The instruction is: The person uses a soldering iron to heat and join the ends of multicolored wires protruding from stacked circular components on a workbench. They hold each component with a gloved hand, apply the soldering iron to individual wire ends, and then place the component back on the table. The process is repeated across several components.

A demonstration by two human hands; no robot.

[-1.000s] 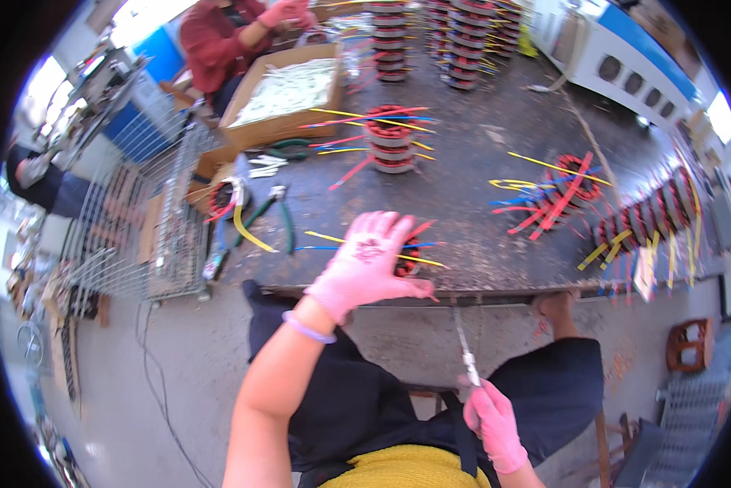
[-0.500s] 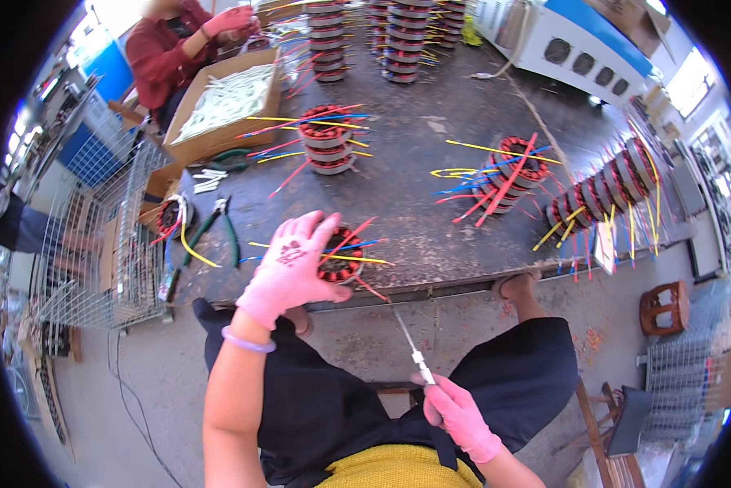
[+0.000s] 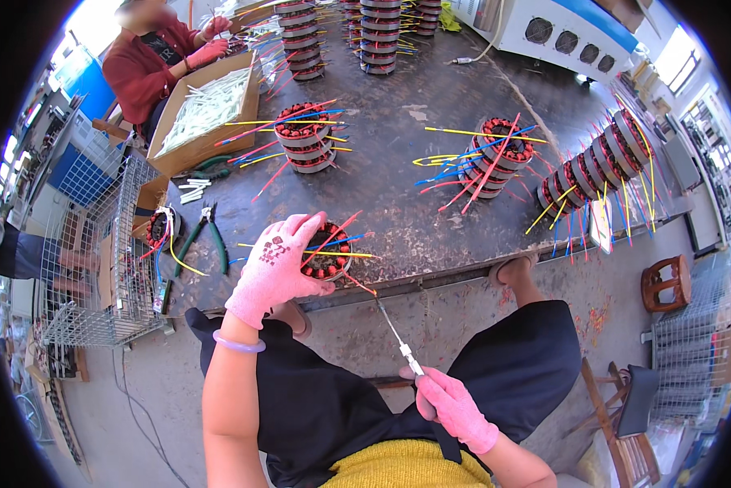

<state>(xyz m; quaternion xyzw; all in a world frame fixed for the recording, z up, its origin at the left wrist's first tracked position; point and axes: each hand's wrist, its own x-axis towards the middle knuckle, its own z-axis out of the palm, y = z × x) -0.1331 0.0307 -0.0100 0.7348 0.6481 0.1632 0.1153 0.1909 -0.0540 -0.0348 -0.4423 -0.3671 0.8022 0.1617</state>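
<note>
My left hand (image 3: 272,268), in a pink glove, is closed around the side of a motor stator (image 3: 330,259) at the table's front edge. Red copper windings ring its inside, and red, blue and yellow lead wires stick out of it. From the stator a reddish wire (image 3: 361,284) runs toward me and meets a thin grey-white strand (image 3: 388,318). That strand leads into a narrow white tube-like piece (image 3: 410,358). My right hand (image 3: 453,405), also gloved in pink, pinches the lower end of this piece above my lap. The fingers partly hide it.
Nearby on the table (image 3: 398,203) are pliers (image 3: 205,236) and a smaller stator (image 3: 160,232). Stator stacks (image 3: 304,138) stand farther back; another row (image 3: 597,167) leans at right. A carton of white tubes (image 3: 207,106) sits near a co-worker (image 3: 150,65). A wire basket (image 3: 109,260) stands left.
The view has shifted slightly, so the table things sit a little more to the left. Both hands keep their holds, with the strand still stretched between stator and right hand.
</note>
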